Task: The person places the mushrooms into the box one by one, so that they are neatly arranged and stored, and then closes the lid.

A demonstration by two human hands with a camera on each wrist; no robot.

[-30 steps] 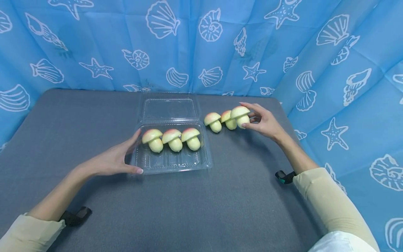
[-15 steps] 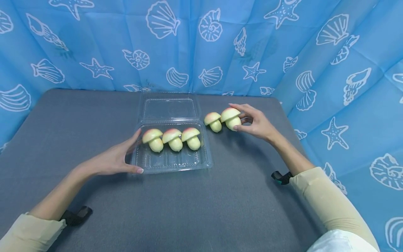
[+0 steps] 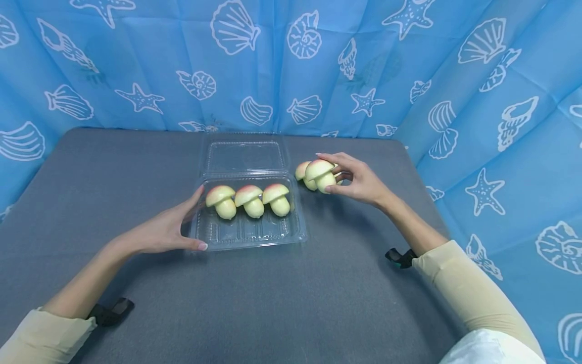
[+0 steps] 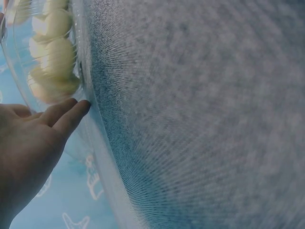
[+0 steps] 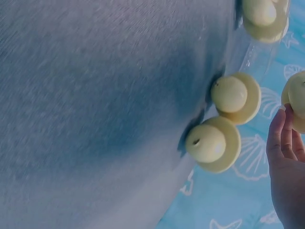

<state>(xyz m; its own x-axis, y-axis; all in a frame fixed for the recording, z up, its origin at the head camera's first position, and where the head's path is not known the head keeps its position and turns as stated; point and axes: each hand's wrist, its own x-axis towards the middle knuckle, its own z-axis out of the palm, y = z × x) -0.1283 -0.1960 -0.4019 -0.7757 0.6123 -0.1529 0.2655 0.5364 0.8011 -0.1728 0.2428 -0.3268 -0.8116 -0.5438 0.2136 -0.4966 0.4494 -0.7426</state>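
Observation:
My right hand [image 3: 356,178] pinches a mushroom-shaped piece [image 3: 321,175] with a pink-tinged cap, held above the table; the right wrist view shows this piece [image 5: 297,98] at its right edge. Behind it, partly covered in the head view, two similar mushrooms [image 5: 229,94] rest on the table. My left hand [image 3: 168,230] lies along the left side of an unfolded clear plastic box [image 3: 252,243], thumb and fingers spread against its edge. Three mushrooms [image 3: 249,201] stand in a row inside the box's tray. In the left wrist view the left hand's [image 4: 40,138] fingers touch the box's end.
The box's clear lid [image 3: 244,155] lies folded back behind the tray. A grey cloth covers the table [image 3: 254,298]. Blue curtains [image 3: 159,50] with white shell and starfish prints hang at the back and along the right side.
My right hand has moved left toward the box with its mushroom, passing in front of the two on the table. My left hand and the box have stayed put.

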